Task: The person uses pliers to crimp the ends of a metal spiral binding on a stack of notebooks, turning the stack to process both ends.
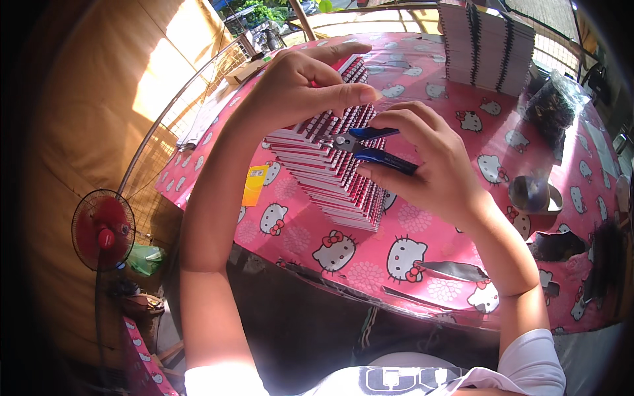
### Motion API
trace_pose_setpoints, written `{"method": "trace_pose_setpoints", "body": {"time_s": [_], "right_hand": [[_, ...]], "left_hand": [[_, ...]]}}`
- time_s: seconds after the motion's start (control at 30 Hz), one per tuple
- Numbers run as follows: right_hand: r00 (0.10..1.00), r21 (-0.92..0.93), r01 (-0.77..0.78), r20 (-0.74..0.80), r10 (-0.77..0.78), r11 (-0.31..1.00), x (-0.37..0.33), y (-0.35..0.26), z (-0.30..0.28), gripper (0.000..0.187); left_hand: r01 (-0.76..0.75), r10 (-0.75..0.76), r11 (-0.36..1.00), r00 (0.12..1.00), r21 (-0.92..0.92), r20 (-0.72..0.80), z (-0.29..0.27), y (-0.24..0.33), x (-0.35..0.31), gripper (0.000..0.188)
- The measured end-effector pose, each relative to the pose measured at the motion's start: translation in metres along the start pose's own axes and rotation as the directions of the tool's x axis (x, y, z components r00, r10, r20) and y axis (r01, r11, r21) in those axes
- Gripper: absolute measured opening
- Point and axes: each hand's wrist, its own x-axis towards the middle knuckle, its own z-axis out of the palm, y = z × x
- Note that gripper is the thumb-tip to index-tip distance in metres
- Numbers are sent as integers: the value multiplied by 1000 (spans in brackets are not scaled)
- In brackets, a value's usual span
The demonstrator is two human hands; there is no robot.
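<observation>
A tall pile of notebooks point(323, 175) with white pages, red covers and bound edges lies stepped on the pink table. My right hand point(429, 148) is closed around the blue handles of a pair of pliers point(386, 158). Their metal jaws rest at the bound edges, near the middle of the pile; whether they grip a wire is too small to tell. Over the far part of the pile is my left hand point(307, 82), index finger and thumb stretched out and apart. Its other fingers are partly hidden, and I see nothing held in it.
Beside the pile lies a yellow packet point(255, 185). Notebooks with black spirals point(489, 49) stand at the back right, near a clear plastic bag point(555, 109) of dark pieces. A round container point(531, 195) sits at right. A red fan point(104, 230) stands off the table's left side.
</observation>
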Motion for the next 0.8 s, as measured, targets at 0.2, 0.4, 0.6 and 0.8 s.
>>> {"method": "trace_pose_setpoints", "body": {"time_s": [0.2, 0.4, 0.6, 0.8], "right_hand": [[756, 460, -625, 559, 342, 630, 17, 15, -7, 39], [839, 487, -525, 436, 326, 698, 12, 18, 0, 40], [993, -95, 113, -14, -114, 989, 4, 9, -7, 39], [691, 473, -700, 637, 341, 536, 19, 24, -18, 40]], "left_hand": [[-17, 17, 1000, 998, 0, 56, 1, 0, 3, 34], [-73, 61, 995, 982, 63, 177, -2, -7, 1, 34], [2, 0, 1000, 995, -21, 97, -1, 0, 2, 45], [-36, 35, 999, 990, 2, 137, 2, -2, 4, 50]]}}
